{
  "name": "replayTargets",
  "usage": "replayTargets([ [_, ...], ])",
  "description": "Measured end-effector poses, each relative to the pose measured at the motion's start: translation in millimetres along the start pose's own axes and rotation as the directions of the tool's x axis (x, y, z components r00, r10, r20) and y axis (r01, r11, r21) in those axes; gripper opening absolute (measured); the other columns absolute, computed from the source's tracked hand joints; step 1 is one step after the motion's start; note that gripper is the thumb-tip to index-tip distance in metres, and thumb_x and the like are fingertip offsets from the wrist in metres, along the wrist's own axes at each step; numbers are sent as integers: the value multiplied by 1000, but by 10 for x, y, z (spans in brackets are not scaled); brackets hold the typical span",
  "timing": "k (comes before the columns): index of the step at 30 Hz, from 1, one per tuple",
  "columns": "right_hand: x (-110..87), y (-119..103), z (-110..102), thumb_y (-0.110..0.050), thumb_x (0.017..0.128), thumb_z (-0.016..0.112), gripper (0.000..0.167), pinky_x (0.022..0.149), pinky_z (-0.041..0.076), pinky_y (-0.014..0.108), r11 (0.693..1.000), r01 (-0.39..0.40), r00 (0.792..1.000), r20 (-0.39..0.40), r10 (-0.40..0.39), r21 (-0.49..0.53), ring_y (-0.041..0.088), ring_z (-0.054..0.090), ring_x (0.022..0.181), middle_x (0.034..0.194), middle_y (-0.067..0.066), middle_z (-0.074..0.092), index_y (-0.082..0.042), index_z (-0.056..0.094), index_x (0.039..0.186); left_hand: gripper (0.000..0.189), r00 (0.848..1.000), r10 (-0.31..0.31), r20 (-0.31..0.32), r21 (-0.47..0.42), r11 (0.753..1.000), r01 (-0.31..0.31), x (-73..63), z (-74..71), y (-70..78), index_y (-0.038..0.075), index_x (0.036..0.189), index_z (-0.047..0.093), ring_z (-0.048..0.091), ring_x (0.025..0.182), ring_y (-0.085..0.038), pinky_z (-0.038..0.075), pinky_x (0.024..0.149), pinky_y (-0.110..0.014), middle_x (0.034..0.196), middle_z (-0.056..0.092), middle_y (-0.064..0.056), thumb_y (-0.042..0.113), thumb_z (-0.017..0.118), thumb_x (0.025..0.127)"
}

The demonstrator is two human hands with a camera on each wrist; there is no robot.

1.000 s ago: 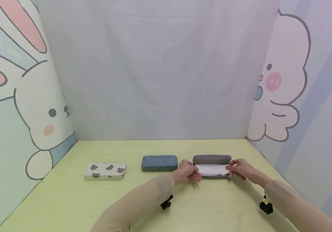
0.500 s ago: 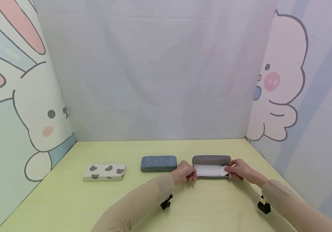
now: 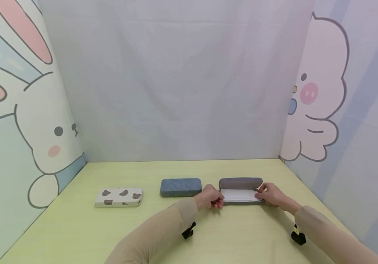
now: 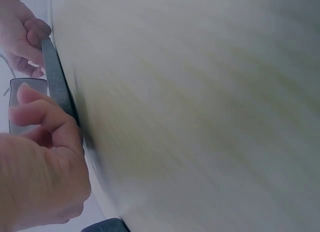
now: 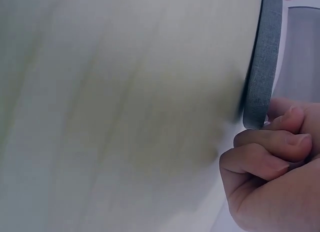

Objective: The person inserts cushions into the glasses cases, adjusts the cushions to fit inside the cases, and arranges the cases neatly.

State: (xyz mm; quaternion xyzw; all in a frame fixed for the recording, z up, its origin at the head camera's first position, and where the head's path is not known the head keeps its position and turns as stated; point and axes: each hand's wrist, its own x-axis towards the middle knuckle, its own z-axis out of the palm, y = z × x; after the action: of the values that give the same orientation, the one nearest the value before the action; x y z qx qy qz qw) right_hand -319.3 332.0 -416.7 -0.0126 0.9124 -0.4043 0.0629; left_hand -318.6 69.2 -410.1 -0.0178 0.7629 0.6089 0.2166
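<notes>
An open grey glasses case (image 3: 240, 182) lies on the table with its lid raised at the back. Inside its base is a folded white cloth (image 3: 236, 195), laid almost flat. My left hand (image 3: 209, 197) holds the left end of the case with bent fingers, partly hiding that corner. At the opposite end, my right hand (image 3: 271, 194) pinches the cloth's right edge between thumb and finger. A thin dark curved line, perhaps a cord, shows by the right fingertips. In the right wrist view the case's front wall (image 5: 263, 66) covers those fingertips.
To the left of the case lies a closed blue glasses case (image 3: 180, 187). Farther left is a white case with bear prints (image 3: 119, 197). The pale yellow-green table (image 3: 235, 234) meets a grey cloth backdrop (image 3: 182, 91), with cartoon-printed panels on both sides.
The white cloth has gone down flatter into the case. My left fingers have drawn back slightly to the left end, and my right hand has shifted slightly inward.
</notes>
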Motion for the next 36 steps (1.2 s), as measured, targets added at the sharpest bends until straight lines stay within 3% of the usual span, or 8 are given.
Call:
replayTargets([
  [6,-36,38,-143,-27,90,68,46,42,33,22,1000,16,995,95,-15,-10,8,34,45,55,-3,42,3,37,107,22,995,40,94,53,998,-46,-10,-108,-20,-8,81,65,47,40,-8,38,38,-16,50,52,-1,11,62,92],
  [9,-40,76,-239,-35,88,69,70,44,40,25,999,29,986,165,-25,-21,11,42,48,63,0,50,4,27,129,43,979,68,192,55,995,-80,-20,-207,-22,-10,118,51,48,40,-11,41,40,-19,54,54,-4,16,68,90],
  [11,-39,102,-279,-37,86,71,86,45,43,26,998,53,977,208,-44,-39,12,46,50,70,2,56,0,17,141,75,960,89,264,42,994,-104,-19,-258,-25,1,144,26,50,41,-13,45,41,-21,57,57,-7,15,72,87],
  [13,-30,123,-292,-37,83,75,97,44,42,25,994,89,969,234,-74,-56,11,47,51,76,2,57,-3,9,146,99,942,100,320,17,994,-112,-12,-281,-33,18,151,3,52,42,-15,48,42,-24,60,60,-10,11,75,84],
  [17,-9,125,-258,-31,79,80,101,40,36,22,983,180,949,272,-162,-40,10,45,49,75,4,54,-4,7,144,111,914,132,384,3,990,-144,-7,-246,-56,30,152,-8,55,42,-15,51,43,-24,59,61,-11,3,75,82],
  [23,10,76,-196,-26,75,83,86,37,34,19,976,214,944,263,-197,-39,12,43,45,70,5,49,-6,19,129,107,923,185,338,6,980,-199,-48,-138,-50,24,151,-1,52,39,-14,49,40,-24,54,58,-10,-3,74,80],
  [29,58,107,-164,-26,74,85,85,35,33,19,966,257,937,252,-241,-31,12,42,42,68,5,47,-7,22,128,106,947,244,207,114,956,-271,-18,-31,-89,20,149,9,49,35,-13,46,34,-24,50,56,-7,3,82,74],
  [36,81,141,-77,-32,69,87,88,33,35,20,960,269,953,168,-253,-79,11,41,39,65,3,47,-8,26,128,106,952,279,127,167,940,-298,-78,56,-85,14,148,12,46,32,-13,45,32,-26,47,52,-7,7,85,72],
])
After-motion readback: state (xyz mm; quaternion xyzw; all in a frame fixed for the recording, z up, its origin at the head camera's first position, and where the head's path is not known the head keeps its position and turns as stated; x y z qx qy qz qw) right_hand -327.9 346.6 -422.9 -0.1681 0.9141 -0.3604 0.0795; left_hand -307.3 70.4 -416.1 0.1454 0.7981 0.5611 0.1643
